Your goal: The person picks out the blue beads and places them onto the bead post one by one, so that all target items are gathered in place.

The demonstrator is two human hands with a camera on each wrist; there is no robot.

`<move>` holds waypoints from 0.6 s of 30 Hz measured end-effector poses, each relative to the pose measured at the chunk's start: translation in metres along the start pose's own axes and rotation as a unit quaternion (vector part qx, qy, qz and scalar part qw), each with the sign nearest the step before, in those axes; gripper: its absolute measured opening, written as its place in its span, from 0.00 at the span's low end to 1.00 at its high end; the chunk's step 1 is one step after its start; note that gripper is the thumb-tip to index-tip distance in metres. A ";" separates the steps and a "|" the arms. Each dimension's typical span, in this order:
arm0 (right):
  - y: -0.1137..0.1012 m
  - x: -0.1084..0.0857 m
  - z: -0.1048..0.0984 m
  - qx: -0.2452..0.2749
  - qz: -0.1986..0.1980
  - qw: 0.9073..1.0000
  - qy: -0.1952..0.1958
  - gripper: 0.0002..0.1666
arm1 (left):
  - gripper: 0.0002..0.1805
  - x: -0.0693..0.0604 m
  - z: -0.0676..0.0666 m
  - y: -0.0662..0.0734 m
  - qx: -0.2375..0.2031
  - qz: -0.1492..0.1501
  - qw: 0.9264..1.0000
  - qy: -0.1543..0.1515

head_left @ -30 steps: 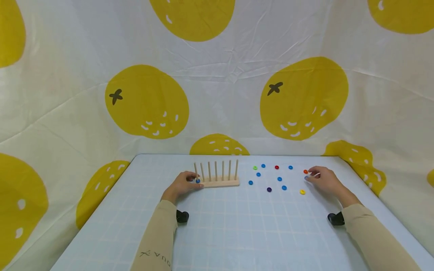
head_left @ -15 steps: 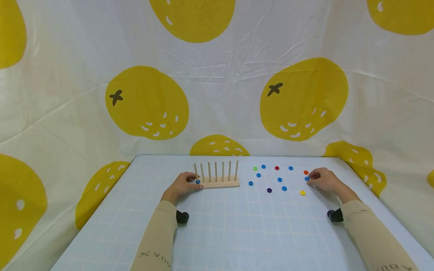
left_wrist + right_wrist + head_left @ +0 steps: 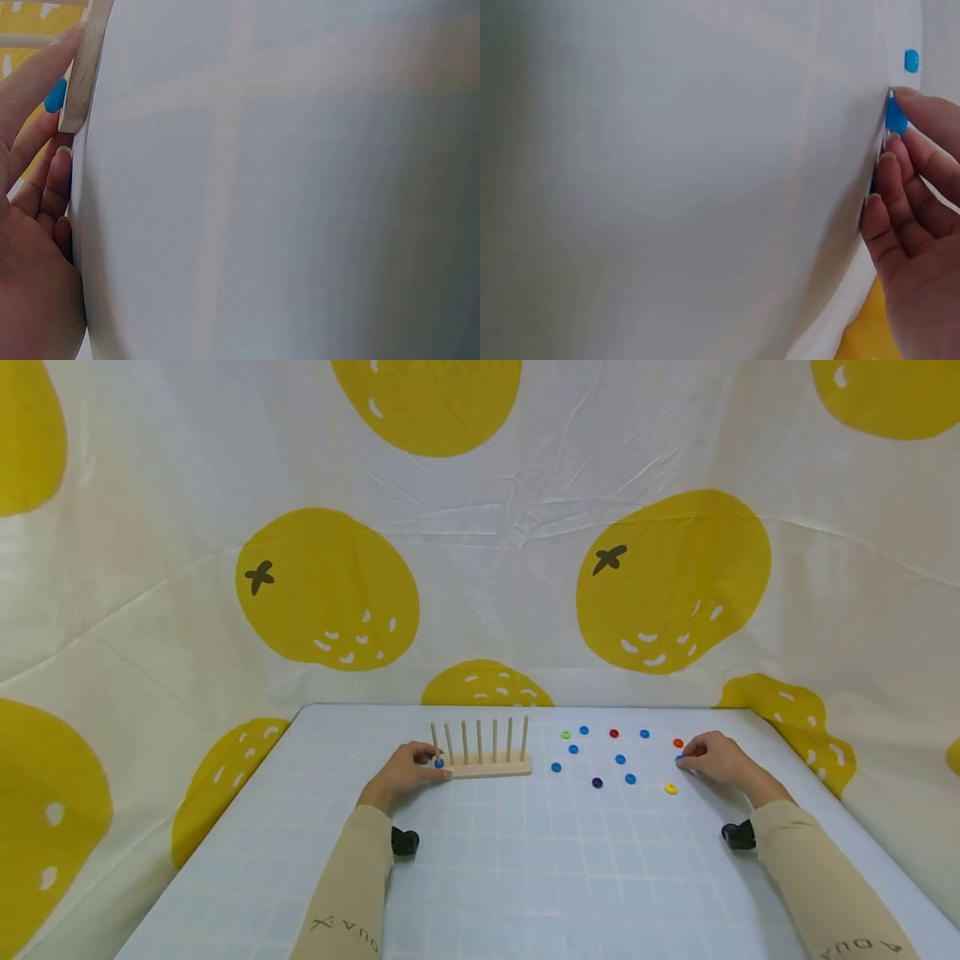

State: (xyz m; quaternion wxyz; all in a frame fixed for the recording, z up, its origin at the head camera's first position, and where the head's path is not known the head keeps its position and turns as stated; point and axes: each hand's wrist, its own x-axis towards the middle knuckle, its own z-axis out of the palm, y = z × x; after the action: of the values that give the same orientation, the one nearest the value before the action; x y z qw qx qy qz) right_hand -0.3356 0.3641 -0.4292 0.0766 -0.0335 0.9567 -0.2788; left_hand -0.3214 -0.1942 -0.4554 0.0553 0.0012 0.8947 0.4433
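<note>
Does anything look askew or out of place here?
The leftmost peg of the wooden rack seems to lean left, while the middle pegs look upright; that may be just the camera angle. I see no damage.

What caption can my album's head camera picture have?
Left hand holds a wooden peg rack; right hand pinches a blue ring.
</note>
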 end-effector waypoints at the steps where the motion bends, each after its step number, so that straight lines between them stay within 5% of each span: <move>1: 0.000 0.000 0.000 0.000 -0.001 1.000 0.001 0.16 | 0.27 0.000 0.000 0.000 -0.001 0.000 1.000 0.001; 18: -0.021 0.001 0.006 0.017 -0.050 0.998 0.028 0.17 | 0.28 -0.004 -0.001 0.004 0.001 0.007 1.000 0.002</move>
State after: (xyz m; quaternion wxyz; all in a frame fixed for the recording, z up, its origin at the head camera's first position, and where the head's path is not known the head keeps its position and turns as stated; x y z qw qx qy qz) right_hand -0.3347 0.3431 -0.4225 0.0360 -0.0723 0.9507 -0.2994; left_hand -0.3177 -0.1931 -0.4515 0.0505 0.0068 0.8952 0.4428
